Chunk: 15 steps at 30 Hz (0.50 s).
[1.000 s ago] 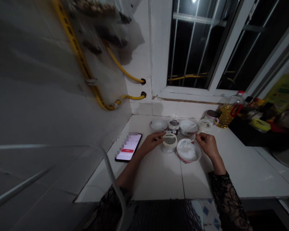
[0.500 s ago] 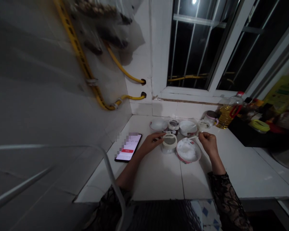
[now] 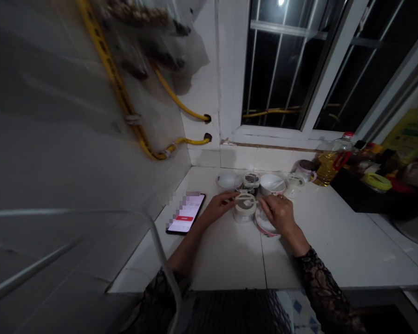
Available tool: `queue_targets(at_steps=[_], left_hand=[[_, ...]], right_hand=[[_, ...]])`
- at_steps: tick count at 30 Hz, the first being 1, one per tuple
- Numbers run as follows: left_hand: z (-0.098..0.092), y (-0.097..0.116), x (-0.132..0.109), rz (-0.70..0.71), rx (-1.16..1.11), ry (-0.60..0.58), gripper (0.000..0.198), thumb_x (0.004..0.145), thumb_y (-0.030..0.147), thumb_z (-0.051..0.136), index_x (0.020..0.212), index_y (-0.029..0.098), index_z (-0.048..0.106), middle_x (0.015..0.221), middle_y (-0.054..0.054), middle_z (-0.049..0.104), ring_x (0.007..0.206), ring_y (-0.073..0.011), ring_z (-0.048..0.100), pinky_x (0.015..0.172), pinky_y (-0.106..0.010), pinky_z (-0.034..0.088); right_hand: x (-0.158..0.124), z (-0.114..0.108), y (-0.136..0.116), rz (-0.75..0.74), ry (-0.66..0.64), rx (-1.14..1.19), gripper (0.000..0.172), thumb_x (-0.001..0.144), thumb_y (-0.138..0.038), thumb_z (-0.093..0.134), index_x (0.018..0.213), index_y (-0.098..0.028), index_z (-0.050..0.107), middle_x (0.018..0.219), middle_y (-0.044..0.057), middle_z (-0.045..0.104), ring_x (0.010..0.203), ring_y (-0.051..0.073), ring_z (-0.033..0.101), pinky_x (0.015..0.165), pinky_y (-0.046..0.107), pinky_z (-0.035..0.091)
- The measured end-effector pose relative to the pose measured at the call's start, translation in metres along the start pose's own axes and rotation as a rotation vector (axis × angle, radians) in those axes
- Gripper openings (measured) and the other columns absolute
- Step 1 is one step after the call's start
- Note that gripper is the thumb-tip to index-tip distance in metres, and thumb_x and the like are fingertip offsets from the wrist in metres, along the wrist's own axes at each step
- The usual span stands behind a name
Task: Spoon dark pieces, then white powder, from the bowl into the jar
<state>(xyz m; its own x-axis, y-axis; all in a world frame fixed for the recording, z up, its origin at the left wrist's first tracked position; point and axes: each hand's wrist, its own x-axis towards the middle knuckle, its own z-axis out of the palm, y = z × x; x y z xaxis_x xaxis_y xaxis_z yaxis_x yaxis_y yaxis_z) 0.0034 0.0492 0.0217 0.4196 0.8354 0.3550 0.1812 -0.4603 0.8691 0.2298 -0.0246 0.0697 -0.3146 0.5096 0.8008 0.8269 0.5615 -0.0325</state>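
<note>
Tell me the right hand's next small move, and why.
Probably tilt the spoon in the right hand to empty it into the jar: its end, seemingly bearing something white, is at the jar's open mouth, and the left hand is at the opposite side of the rim.

From where I stand, the front jar (image 3: 244, 215) is hemmed in: left hand (image 3: 220, 206) at its left, right hand (image 3: 279, 211) and bowl (image 3: 265, 230) at its right, a spoon (image 3: 248, 202) over its mouth, another jar (image 3: 251, 179) close behind. Room to pass lies over the bare countertop (image 3: 230, 260) in front of it.
</note>
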Motion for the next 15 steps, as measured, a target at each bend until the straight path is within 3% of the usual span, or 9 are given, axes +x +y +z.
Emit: queue_targets(at_steps=[4, 9, 15], left_hand=[[0.0, -0.002, 0.001, 0.007, 0.014, 0.001, 0.043, 0.083, 0.042, 0.063, 0.117, 0.018, 0.071, 0.121, -0.011, 0.07, 0.102, -0.0241, 0.067, 0.073, -0.028, 0.053], [-0.001, -0.003, 0.001, 0.009, 0.026, 0.005, 0.04, 0.084, 0.04, 0.063, 0.117, 0.019, 0.071, 0.118, -0.01, 0.071, 0.097, -0.0223, 0.068, 0.072, -0.028, 0.053], [-0.001, -0.001, 0.0, 0.008, 0.034, -0.004, 0.04, 0.084, 0.04, 0.063, 0.117, 0.019, 0.071, 0.118, -0.01, 0.07, 0.094, -0.0215, 0.068, 0.07, -0.027, 0.053]], right_hand=[[-0.002, -0.015, 0.018, 0.299, 0.056, 0.137, 0.037, 0.095, -0.036, 0.048, 0.065, -0.018, 0.059, 0.053, 0.0, 0.056, 0.049, 0.011, 0.046, 0.053, 0.023, 0.035], [-0.009, -0.042, 0.047, 0.65, -0.054, 0.353, 0.044, 0.082, -0.05, 0.053, 0.051, -0.021, 0.039, 0.049, -0.005, 0.032, 0.046, 0.008, 0.03, 0.045, 0.023, 0.025], [-0.015, -0.056, 0.056, 0.699, -0.202, 0.383, 0.043, 0.077, -0.05, 0.053, 0.051, -0.022, 0.034, 0.053, -0.005, 0.028, 0.05, 0.008, 0.026, 0.047, 0.023, 0.025]])
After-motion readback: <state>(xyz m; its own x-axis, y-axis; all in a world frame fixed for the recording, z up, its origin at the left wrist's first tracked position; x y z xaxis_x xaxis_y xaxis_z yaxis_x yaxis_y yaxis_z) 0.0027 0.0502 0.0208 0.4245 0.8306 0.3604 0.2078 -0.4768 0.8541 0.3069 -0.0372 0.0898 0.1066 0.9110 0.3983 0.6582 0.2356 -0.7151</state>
